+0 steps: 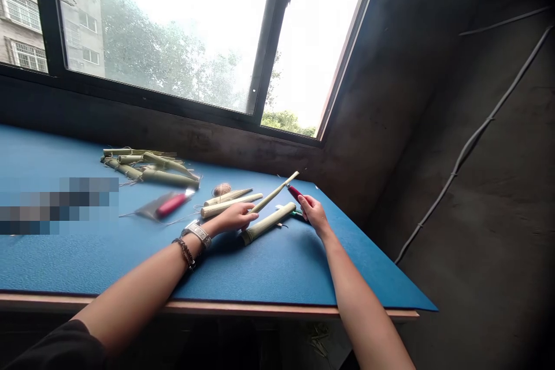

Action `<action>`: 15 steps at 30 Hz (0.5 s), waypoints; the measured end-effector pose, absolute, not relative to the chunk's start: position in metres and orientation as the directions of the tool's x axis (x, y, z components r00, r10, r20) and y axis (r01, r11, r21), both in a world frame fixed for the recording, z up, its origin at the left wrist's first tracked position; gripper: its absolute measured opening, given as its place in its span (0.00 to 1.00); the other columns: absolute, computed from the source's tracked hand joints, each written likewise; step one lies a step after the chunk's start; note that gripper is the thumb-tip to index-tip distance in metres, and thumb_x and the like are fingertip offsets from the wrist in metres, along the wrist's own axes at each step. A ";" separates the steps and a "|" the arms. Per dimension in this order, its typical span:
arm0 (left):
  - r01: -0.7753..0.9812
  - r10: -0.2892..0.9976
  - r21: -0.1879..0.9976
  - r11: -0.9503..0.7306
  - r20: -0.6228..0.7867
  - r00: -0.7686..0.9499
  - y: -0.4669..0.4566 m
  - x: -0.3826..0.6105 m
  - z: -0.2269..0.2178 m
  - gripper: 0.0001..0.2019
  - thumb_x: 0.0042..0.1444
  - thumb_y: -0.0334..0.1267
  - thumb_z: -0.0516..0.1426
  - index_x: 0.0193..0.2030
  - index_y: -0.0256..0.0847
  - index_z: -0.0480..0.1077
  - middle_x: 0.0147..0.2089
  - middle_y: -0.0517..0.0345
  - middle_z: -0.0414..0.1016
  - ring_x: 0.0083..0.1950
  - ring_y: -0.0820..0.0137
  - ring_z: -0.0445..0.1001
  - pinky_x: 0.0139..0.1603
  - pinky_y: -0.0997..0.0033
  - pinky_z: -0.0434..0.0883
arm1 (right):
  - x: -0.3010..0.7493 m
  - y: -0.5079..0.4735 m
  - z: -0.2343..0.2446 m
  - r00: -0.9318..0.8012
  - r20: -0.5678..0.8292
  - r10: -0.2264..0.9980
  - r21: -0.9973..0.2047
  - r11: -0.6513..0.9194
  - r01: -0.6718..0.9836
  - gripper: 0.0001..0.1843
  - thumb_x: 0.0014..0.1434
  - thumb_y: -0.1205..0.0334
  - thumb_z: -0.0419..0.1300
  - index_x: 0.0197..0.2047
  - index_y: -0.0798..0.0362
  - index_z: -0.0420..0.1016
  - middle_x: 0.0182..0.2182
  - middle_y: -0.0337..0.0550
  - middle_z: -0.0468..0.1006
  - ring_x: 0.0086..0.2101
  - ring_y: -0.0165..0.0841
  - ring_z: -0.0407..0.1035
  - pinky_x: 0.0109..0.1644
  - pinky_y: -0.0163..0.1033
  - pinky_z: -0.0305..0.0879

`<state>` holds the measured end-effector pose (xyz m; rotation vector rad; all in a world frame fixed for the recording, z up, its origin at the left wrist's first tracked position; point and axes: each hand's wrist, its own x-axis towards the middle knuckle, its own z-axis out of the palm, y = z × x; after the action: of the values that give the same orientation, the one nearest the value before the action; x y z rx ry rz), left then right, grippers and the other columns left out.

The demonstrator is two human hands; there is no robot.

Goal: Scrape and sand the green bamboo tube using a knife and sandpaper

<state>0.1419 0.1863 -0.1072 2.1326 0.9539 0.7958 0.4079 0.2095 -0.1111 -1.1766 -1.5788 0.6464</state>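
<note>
A slim bamboo strip [277, 191] slants up and to the right, its lower end pinched in the fingers of my left hand [236, 217]. My right hand [313, 211] grips a red-handled tool [295, 191], whose metal tip is beside the strip; whether they touch I cannot tell. Below the strip, a thicker bamboo tube [269, 224] lies on the blue mat [269, 272]. Partly hidden behind my right hand is a green-handled tool [297, 214]. Just behind my left hand lie split bamboo pieces [232, 205].
At the back left is a pile of bamboo pieces with string [169, 177]. Nearer lies a blurred red-handled tool [171, 205] beside a dark grey piece. A small ball of twine [222, 189] sits by the split pieces. The window [173, 40] and wall bound the table's far side.
</note>
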 end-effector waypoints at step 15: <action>0.379 0.787 0.769 -0.515 0.248 0.566 0.188 0.142 -0.109 0.13 0.54 0.49 0.51 0.27 0.43 0.60 0.19 0.64 0.64 0.21 0.71 0.62 0.21 0.73 0.58 | 0.408 0.208 -0.110 -0.050 0.415 0.908 -0.814 0.396 0.426 0.35 0.49 0.31 0.51 0.38 0.56 0.72 0.15 0.34 0.60 0.16 0.26 0.52 0.19 0.33 0.48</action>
<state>0.1420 0.1878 -0.1093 2.1266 0.9288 0.7808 0.4084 0.2082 -0.1105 -1.1936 -1.6573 0.6061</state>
